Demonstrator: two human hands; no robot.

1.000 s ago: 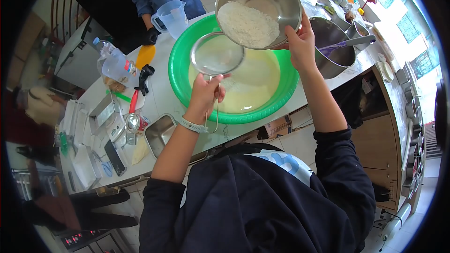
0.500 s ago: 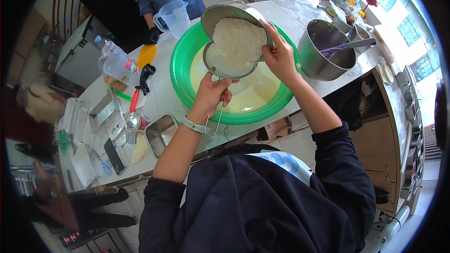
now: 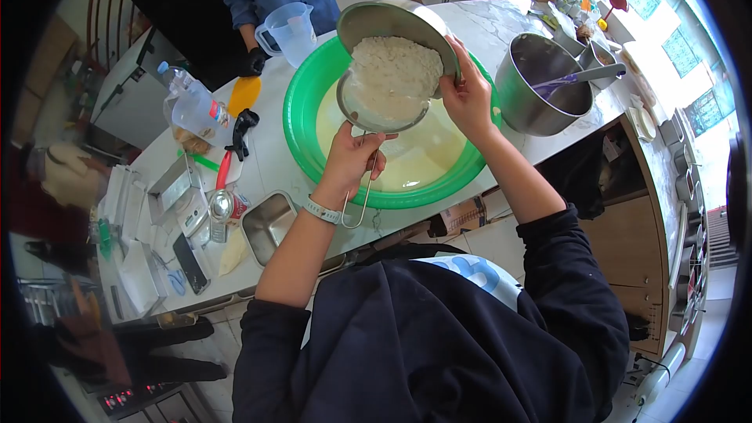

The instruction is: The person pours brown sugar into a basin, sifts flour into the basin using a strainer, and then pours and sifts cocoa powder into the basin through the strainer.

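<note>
My left hand (image 3: 354,163) is closed on the handle of a round metal sieve (image 3: 368,115), held over a large green basin (image 3: 301,145). Pale yellow batter (image 3: 427,158) lies in the basin. With fingers on its outer right side, my right hand (image 3: 468,94) grips a steel bowl (image 3: 356,25) that is tilted toward me above the sieve. White flour (image 3: 395,74) spills from the bowl into the sieve and hides part of the mesh.
Right of the basin stands a steel pot (image 3: 521,82) with a spatula. Behind are a clear jug (image 3: 292,31) and a person's gloved hand (image 3: 254,61). A plastic bottle (image 3: 196,110), metal pan (image 3: 269,223) and phone (image 3: 190,262) are on the left.
The steel bowl has moved left and tipped over the sieve, and flour has slid into it. The sieve has shifted slightly right, under the bowl.
</note>
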